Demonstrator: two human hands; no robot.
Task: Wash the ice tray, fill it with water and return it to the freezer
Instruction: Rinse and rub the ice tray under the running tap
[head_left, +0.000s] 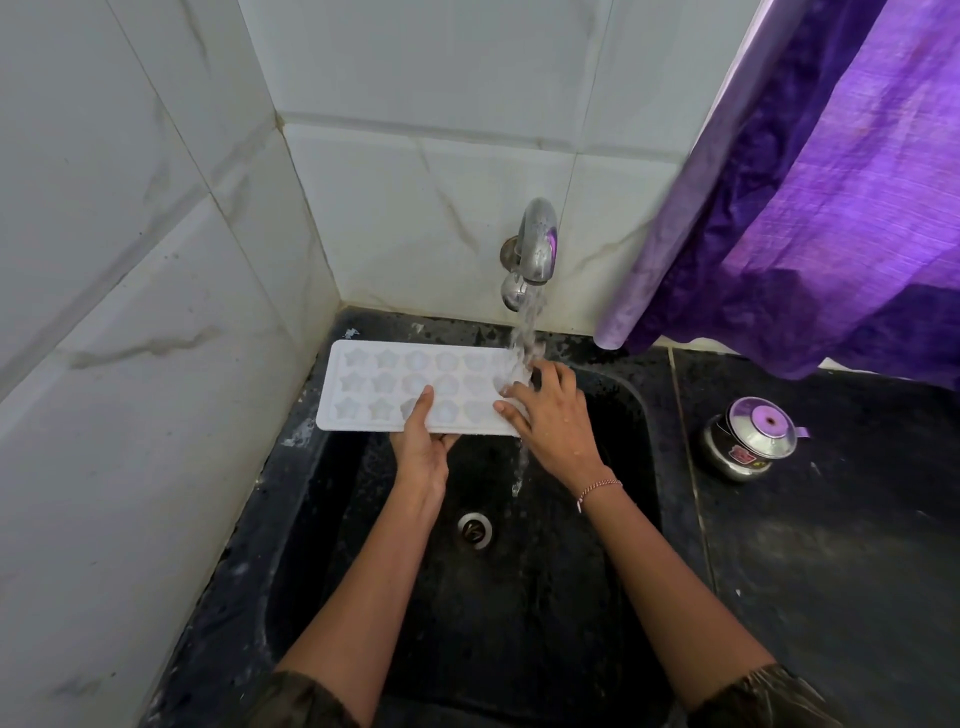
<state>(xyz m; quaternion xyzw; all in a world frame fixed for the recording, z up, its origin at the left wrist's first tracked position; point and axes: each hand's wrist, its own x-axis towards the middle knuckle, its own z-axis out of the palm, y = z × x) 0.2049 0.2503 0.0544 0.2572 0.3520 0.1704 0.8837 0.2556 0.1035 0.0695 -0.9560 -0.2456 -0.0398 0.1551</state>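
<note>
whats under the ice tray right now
Under the ice tray: the black sink basin, with the left hand gripping its near edge. The fingers beneath and the tray's underside are hidden.

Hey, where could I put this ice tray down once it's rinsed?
The black counter right of the sink is bare in front of the steel pot. The back is crowded: tap, curtain, and both hands on the tray. The left rim by the wall is narrow.
</note>
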